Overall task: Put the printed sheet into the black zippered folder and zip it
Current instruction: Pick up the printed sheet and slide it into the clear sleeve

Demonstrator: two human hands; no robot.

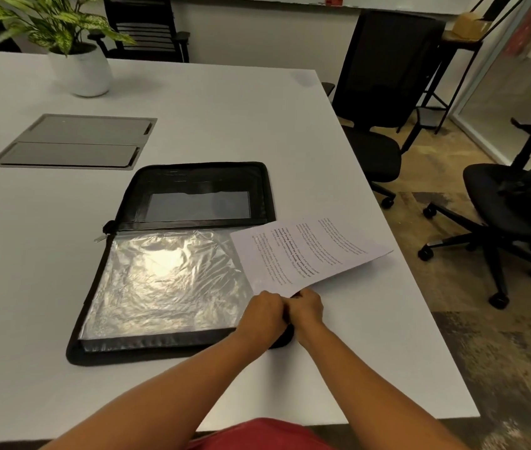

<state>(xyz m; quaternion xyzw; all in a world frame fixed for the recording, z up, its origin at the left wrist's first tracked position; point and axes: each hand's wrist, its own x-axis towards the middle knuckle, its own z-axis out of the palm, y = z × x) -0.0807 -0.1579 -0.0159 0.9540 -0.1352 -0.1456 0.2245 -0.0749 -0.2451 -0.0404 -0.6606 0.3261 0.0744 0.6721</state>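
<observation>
The white printed paper sheet juts over the right edge of the open black zippered fabric folder, pinched at its near corner by the left hand and right hand, closed together. Folder lies on the white bench; black office chairs stand right on brown floor.

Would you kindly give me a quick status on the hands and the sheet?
Left hand and right hand both pinching near corner of white printed sheet. Black zippered folder lies open, sheet not yet inside. Nothing blocking.
</observation>
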